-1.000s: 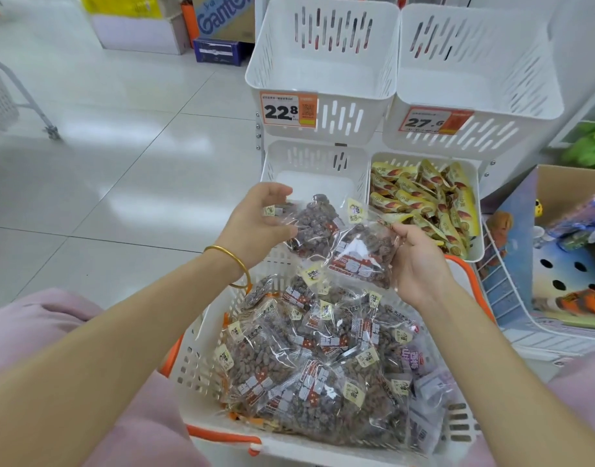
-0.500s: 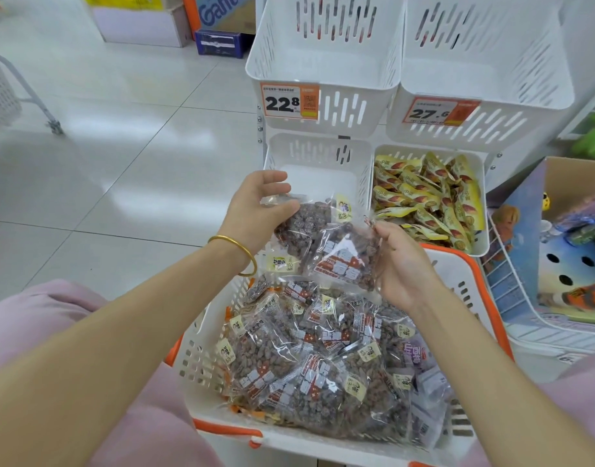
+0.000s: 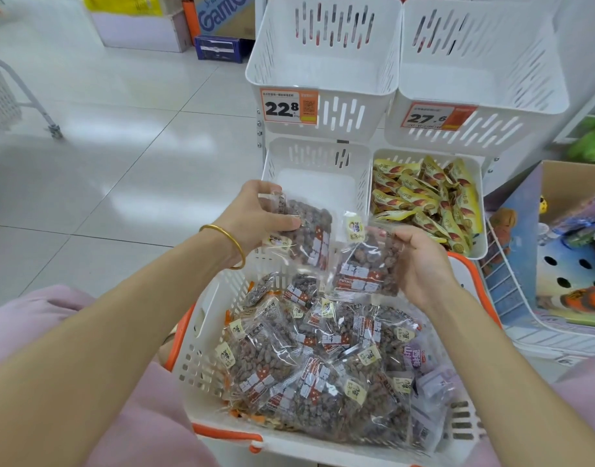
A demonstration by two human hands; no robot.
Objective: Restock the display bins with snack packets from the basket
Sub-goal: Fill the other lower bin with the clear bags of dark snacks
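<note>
In the head view we see both forearms reaching forward over the shopping basket, which sits at 6 o'clock between pink-clad knees. Our left hand, a gold bangle on its wrist, curls its thumb and fingers round the top of a clear packet of dark dried fruit. Our right hand, palm turned inward, grips a second packet by its right edge. The two packets hang side by side above the basket; we cannot tell whether they touch. More such packets fill the basket. At 12 o'clock stands a white rack: two upper bins bearing price tags 22.8 and 27.6, a lower left bin just beyond the left hand, and a lower right bin holding yellow snack packets. A pale tiled floor stretches towards 10 o'clock, and a cardboard box of toys sits at 3 o'clock. Half a second ago the two packets overlapped; since then our right hand has drawn slightly towards 3 o'clock and the packets have come apart.
</note>
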